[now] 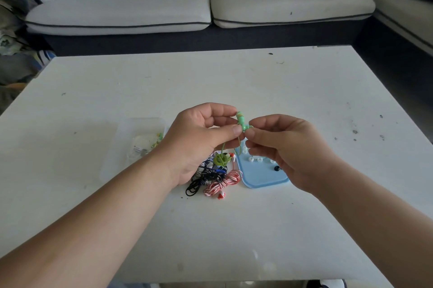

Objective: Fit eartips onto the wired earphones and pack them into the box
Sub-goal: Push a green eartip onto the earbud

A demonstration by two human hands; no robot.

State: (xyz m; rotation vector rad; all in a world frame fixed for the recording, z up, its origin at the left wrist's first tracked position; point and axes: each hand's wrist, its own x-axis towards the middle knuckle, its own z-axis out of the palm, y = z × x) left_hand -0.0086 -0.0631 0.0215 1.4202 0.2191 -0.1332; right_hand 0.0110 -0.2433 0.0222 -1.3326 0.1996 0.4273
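Red-and-white striped earphones [222, 182] and black earphones [203, 181] lie coiled just below the hands, apparently waiting their turn. Beside them, under the right hand [288, 149], a blue lid [262, 176] holds loose eartips [251, 159]. Between the hands, the left hand [199, 140] pinches a green earbud [241, 120] while the right hand's fingertips close on its end, probably seating a tip. Beyond the left hand, the clear box [140, 133] already holds something, so packing looks partly done.
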